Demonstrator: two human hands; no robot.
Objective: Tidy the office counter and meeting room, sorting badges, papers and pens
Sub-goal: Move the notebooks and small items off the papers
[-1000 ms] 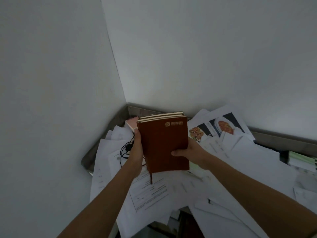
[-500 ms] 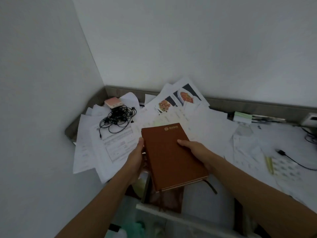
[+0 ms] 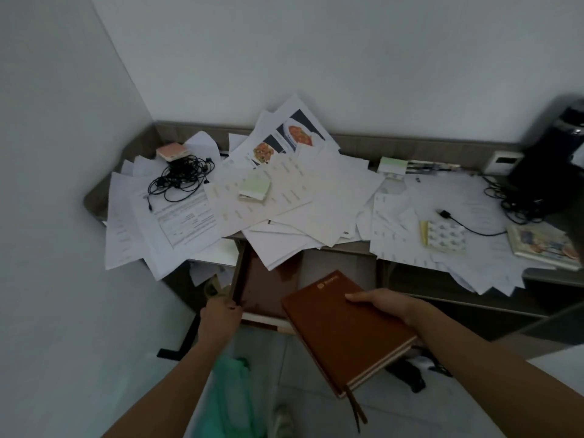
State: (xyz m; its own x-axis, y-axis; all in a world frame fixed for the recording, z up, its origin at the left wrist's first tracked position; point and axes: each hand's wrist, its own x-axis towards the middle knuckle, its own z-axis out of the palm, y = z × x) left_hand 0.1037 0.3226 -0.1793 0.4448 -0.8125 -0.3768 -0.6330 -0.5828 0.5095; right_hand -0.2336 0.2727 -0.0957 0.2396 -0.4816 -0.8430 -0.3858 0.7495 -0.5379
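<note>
My right hand (image 3: 380, 303) holds two stacked brown notebooks (image 3: 343, 331) by their far edge, below the counter's front edge; a ribbon marker hangs from them. My left hand (image 3: 221, 316) grips the front left corner of a pulled-out drawer (image 3: 262, 289) under the counter. Loose white papers (image 3: 316, 197) cover the counter in a messy heap. A green sticky-note pad (image 3: 256, 188) lies on them. Pens (image 3: 433, 165) lie along the back wall, and a yellow pen (image 3: 423, 233) rests at the right.
A tangle of black cables (image 3: 180, 180) and a pink box (image 3: 172, 151) sit in the left corner. At the right are a black appliance (image 3: 550, 159), a charging cable (image 3: 467, 227) and a colourful booklet (image 3: 543, 246). A green plastic bag (image 3: 235, 401) lies on the floor.
The notebooks came down from above the counter to below its front edge. My left hand let go of them and took hold of the drawer corner.
</note>
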